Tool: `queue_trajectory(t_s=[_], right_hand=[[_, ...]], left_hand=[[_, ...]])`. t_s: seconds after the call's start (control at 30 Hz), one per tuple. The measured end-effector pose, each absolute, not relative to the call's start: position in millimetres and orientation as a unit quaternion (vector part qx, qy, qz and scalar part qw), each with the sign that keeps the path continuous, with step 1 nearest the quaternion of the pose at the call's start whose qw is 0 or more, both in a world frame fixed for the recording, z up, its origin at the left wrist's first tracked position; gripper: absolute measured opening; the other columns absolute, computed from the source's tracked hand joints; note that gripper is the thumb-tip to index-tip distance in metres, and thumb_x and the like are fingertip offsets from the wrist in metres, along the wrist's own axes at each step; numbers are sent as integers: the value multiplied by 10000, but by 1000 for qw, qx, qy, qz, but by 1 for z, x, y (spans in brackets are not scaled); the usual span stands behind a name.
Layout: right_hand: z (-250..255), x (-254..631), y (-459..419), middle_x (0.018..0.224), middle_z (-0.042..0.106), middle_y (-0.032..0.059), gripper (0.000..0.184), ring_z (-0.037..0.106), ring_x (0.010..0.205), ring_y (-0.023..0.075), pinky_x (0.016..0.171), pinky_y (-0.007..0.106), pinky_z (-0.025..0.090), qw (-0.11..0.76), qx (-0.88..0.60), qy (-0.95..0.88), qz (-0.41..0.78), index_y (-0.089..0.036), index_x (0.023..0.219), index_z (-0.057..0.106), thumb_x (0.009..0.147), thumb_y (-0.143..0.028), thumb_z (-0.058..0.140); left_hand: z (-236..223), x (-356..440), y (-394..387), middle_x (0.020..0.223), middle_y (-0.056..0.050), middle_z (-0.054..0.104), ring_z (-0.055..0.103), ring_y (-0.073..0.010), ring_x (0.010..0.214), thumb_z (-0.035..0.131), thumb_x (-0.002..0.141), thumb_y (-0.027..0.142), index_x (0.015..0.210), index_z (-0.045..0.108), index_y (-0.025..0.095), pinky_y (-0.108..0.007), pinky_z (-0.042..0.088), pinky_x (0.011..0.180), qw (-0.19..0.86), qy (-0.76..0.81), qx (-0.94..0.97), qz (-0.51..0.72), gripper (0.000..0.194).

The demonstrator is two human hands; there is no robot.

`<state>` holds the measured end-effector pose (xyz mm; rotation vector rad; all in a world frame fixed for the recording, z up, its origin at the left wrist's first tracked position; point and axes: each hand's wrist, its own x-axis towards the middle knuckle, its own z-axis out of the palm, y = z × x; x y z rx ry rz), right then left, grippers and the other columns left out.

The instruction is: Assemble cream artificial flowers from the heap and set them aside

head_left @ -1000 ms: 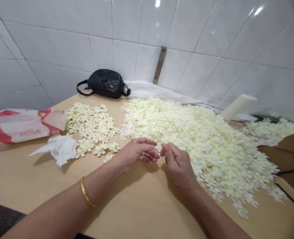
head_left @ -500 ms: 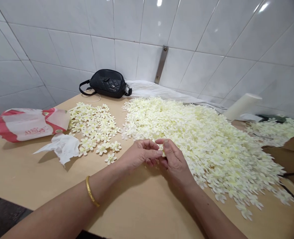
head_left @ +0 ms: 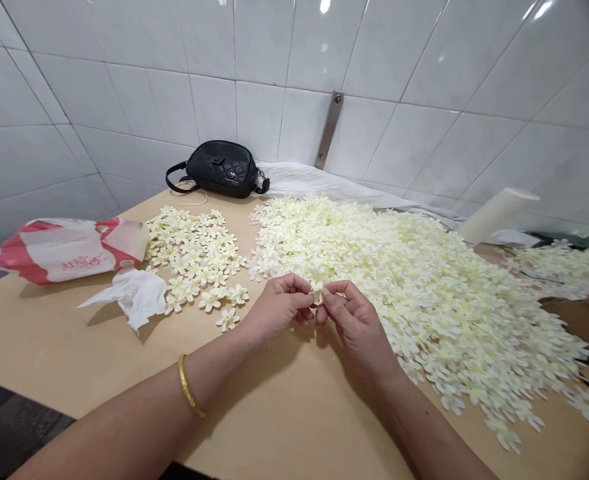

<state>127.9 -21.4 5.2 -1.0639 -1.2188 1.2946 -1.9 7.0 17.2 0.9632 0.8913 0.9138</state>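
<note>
Our left hand [head_left: 277, 312] and right hand [head_left: 360, 328] meet just in front of the heap [head_left: 424, 300], near its left end, grasping 1 flower [head_left: 318, 292] between them. We pinch it with thumb and finger from either side; the other fingers curl in below, partly hidden. It is white with a little yellow, and our fingertips cover some of its petals. Around our left forearm, near the wrist, sits a gold bangle [head_left: 187, 387].

Under our hands, the table [head_left: 294, 413] stretches out in front of the heap, which is made of many loose flowers, white and pale yellow, thinning out at its near right edge.

Left of the heap, across a strip of table, lies a smaller patch [head_left: 194, 250] of similar flowers, with 1 blossom [head_left: 227, 319] at its near end. Farther left of the heap we see a crumpled tissue [head_left: 139, 297] and a red and white packet [head_left: 74, 250].

Behind the heap, to its left, stands a black bag [head_left: 222, 167]; a white cloth [head_left: 319, 179] runs along the heap's back, with a metal bracket [head_left: 329, 130] on the tiled wall [head_left: 259, 60] above. At the heap's back right, a white roll [head_left: 499, 215] leans. Right of the heap are more flowers and brown cardboard [head_left: 587, 317].
</note>
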Motion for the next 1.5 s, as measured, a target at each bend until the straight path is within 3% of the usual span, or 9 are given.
queue_trajectory(t_s=[0.27, 0.47, 0.67, 0.9, 1.13, 1.23, 1.37, 1.43, 1.5], right_hand=[[4, 126, -21, 598, 527, -27, 209, 508, 569, 102, 516, 212, 387, 503, -436, -526, 529, -171, 851, 503, 763, -353, 560], [8, 127, -20, 588, 559, -32, 179, 518, 558, 92, 554, 213, 392, 514, -383, -477, 601, -182, 761, 475, 745, -316, 594], [9, 132, -17, 467, 383, -70, 208, 445, 479, 79, 512, 205, 379, 531, -338, -381, 678, -178, 623, 464, 738, -297, 590], [15, 130, -26, 596, 492, -30, 162, 474, 568, 104, 554, 226, 386, 566, -454, -553, 409, -186, 668, 509, 785, -295, 534], [11, 130, -21, 511, 482, -18, 302, 448, 457, 103, 459, 231, 346, 501, -429, -515, 547, -175, 618, 471, 835, -378, 414], [7, 131, -21, 540, 461, -19, 277, 424, 501, 108, 494, 237, 329, 503, -519, -584, 369, -181, 611, 468, 824, -354, 437], [4, 133, -22, 628, 508, 20, 217, 440, 636, 151, 616, 279, 333, 473, -520, -705, 96, -189, 624, 521, 807, -285, 454], [4, 133, -21, 625, 511, 20, 219, 443, 631, 152, 619, 282, 338, 479, -522, -698, 106, -192, 626, 519, 809, -293, 453], [5, 131, -20, 587, 494, 3, 250, 449, 578, 136, 569, 264, 353, 500, -529, -646, 230, -190, 623, 487, 825, -329, 435]], left_hand=[[20, 1, 3, 459, 42, 511, 466, -68, 405, 619, 599, 128, 663, 481, 143, -190, 353, 424, 650, 409, 466, 439, 152], [13, -2, 7, 474, 4, 556, 532, -94, 441, 625, 617, 137, 669, 501, 124, -205, 408, 470, 743, 328, 413, 412, 135], [11, -5, 10, 551, -17, 599, 528, -70, 451, 635, 647, 153, 701, 499, 124, -178, 399, 465, 800, 247, 392, 381, 149], [14, -2, 5, 583, -17, 567, 507, -77, 454, 619, 676, 368, 671, 513, 125, -225, 422, 488, 732, 304, 498, 352, 265], [20, -4, 5, 528, -10, 532, 475, -79, 428, 587, 683, 384, 583, 501, 132, -222, 374, 467, 713, 302, 544, 323, 284], [17, -1, 5, 488, 14, 477, 433, -78, 424, 554, 703, 359, 569, 475, 148, -220, 348, 457, 663, 355, 558, 352, 263], [14, 2, 1, 472, 40, 376, 357, -73, 471, 522, 717, 273, 519, 422, 161, -207, 283, 468, 489, 422, 634, 424, 249], [15, 2, 0, 474, 41, 367, 352, -74, 479, 522, 717, 268, 504, 413, 161, -206, 282, 479, 452, 434, 643, 440, 261], [17, -1, 1, 496, 30, 428, 393, -74, 470, 528, 719, 305, 538, 446, 156, -209, 317, 485, 531, 402, 622, 412, 248]])
